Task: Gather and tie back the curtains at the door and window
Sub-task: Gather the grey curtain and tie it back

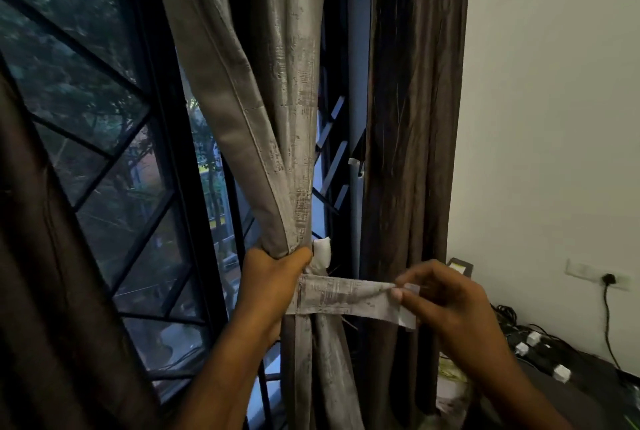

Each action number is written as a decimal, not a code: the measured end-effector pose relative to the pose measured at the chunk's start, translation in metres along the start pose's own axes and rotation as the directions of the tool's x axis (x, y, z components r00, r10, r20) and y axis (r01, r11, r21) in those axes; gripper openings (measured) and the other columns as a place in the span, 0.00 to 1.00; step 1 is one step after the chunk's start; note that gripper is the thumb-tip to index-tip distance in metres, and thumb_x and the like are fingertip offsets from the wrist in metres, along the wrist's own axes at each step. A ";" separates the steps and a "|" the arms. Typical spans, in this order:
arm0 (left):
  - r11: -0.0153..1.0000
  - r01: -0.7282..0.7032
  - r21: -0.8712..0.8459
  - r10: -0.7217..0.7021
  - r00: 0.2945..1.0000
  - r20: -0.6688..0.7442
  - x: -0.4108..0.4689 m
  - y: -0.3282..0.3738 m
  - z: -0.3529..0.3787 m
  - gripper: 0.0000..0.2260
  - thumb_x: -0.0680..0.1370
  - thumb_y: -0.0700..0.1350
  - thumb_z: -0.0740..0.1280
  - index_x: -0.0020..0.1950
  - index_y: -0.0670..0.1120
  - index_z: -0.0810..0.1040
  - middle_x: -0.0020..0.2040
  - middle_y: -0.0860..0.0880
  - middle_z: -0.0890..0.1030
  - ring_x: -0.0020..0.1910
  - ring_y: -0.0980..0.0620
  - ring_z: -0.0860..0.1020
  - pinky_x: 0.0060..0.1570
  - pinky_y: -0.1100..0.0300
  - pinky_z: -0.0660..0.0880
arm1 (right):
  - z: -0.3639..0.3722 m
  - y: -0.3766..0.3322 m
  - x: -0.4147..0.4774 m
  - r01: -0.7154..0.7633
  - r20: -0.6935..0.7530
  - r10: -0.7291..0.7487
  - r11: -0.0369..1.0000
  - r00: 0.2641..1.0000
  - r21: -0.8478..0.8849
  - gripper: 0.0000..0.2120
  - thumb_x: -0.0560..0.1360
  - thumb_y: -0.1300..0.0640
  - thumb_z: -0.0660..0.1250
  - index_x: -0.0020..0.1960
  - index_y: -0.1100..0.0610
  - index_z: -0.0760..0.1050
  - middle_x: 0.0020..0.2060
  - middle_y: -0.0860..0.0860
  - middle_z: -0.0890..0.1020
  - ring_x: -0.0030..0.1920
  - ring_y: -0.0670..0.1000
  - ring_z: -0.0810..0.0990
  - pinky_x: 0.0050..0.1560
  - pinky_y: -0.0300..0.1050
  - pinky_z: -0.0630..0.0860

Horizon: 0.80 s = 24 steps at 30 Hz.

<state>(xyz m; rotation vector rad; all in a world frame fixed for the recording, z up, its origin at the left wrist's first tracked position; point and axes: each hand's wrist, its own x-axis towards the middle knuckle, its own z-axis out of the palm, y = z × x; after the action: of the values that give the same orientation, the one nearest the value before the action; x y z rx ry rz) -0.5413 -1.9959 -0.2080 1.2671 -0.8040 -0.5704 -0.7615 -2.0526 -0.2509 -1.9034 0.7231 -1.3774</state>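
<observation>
A grey textured curtain [277, 90] hangs in front of the window and is bunched to a narrow neck at mid height. My left hand [273, 277] is clenched round that neck from the left. A matching grey tieback strap [346, 298] runs level from the bunch to the right. My right hand [446, 298] pinches the strap's free end between thumb and fingers. A white tab [322, 249] sticks up behind the bunch, just right of my left hand. A dark brown curtain [412, 118] hangs straight beside the wall.
The window's black diagonal grille [114, 166] fills the left. Another dark brown curtain [45, 291] hangs at the near left. A white wall [554, 83] stands on the right, with a socket and plug [607, 279]. Cables and white adapters [540, 346] lie below it.
</observation>
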 end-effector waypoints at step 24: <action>0.999 0.016 -0.027 -0.014 0.996 0.090 0.001 0.001 -0.006 0.10 0.62 0.43 0.71 0.43 0.51 0.85 0.38 0.48 0.86 0.41 0.46 0.86 0.42 0.48 0.83 | 0.042 -0.017 0.034 -0.310 0.156 0.268 0.835 0.951 0.454 0.09 0.66 0.57 0.73 0.44 0.57 0.86 0.40 0.59 0.87 0.37 0.51 0.85 0.36 0.37 0.80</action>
<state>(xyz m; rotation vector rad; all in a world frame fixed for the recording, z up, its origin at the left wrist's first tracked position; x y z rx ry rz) -0.5364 -1.9928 -0.2079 1.2299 -0.8589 -0.6524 -0.7107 -2.0595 -0.2270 -1.3899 0.5409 -1.1425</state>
